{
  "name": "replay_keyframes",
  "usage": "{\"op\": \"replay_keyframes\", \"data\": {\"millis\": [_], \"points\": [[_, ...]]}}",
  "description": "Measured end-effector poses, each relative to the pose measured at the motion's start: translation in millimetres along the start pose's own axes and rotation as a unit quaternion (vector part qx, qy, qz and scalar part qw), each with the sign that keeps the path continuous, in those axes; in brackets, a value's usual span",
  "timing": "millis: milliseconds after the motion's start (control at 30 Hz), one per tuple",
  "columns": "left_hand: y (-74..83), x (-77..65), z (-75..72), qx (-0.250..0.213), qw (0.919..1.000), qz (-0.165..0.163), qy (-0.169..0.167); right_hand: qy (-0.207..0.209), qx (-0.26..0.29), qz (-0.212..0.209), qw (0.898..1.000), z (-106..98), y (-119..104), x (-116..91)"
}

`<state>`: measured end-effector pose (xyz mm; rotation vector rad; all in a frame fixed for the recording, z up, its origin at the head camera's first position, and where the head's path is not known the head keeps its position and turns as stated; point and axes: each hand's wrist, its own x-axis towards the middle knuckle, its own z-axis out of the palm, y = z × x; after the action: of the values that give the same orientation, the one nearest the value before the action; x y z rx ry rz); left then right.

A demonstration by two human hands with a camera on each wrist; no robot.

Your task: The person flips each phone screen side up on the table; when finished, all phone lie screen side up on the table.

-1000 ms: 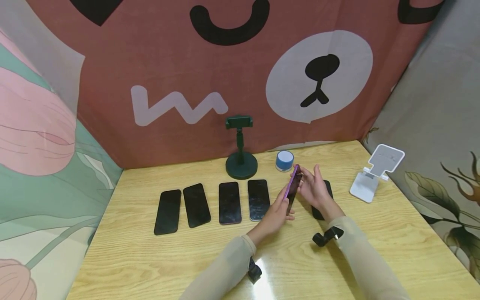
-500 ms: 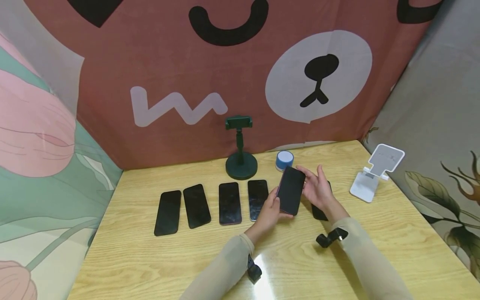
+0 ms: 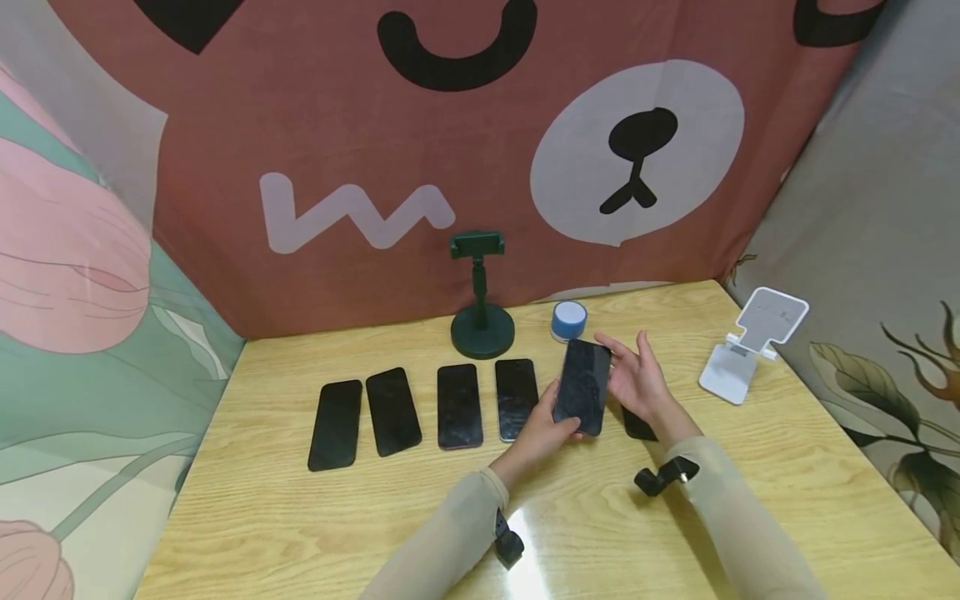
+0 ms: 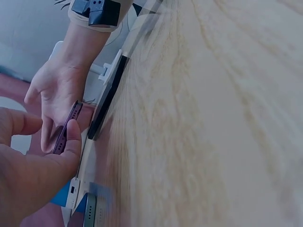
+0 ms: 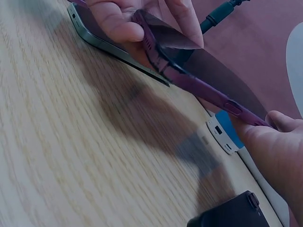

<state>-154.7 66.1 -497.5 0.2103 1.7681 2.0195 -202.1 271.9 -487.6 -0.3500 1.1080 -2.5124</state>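
A smartphone (image 3: 583, 385) with a dark screen and purple frame is held tilted above the table. My left hand (image 3: 542, 429) grips its lower left end, thumb over the front and fingers beneath. In the left wrist view the phone (image 4: 66, 130) appears edge-on between thumb and fingers. My right hand (image 3: 637, 385) is at its right edge, fingers mostly straight and thumb raised. The right wrist view shows the phone's purple side (image 5: 203, 90) with my right hand (image 5: 279, 151) at its far end. Another phone (image 3: 637, 425) lies under my right hand, partly hidden.
Several dark phones lie in a row to the left, the nearest a phone (image 3: 516, 396) beside my left hand. Behind stand a green phone holder (image 3: 482, 329) and a small blue-and-white round device (image 3: 569, 323). A white folding stand (image 3: 729, 373) is at the right.
The held phone has turned from nearly edge-on to screen facing up, then tilted slightly. My left thumb has shifted onto its lower front, and my right hand has moved slightly right.
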Motion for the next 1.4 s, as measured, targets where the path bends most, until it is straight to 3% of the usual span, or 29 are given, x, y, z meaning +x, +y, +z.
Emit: {"op": "replay_keyframes", "data": {"millis": [100, 233, 400, 733, 1400], "points": [[-0.5, -0.7, 1.1, 0.006, 0.9999, -0.003, -0.009, 0.003, -0.004, 0.005, 1.0, -1, -1, -1], [0.0, -2.2, 3.0, 0.052, 0.9985, 0.005, -0.02, 0.02, -0.03, 0.013, 0.999, -1, -2, -1], [0.4, -3.4, 6.0, 0.047, 0.998, 0.027, -0.033, 0.044, -0.064, 0.027, 0.997, 1, -3, 0], [2.4, -6.2, 9.6, 0.118, 0.9925, -0.032, -0.001, 0.091, -0.087, 0.044, 0.991, 0, 0, 5], [0.6, -8.8, 13.0, 0.15, 0.9885, -0.019, 0.011, 0.114, -0.076, 0.037, 0.99, -5, 6, 11]]}}
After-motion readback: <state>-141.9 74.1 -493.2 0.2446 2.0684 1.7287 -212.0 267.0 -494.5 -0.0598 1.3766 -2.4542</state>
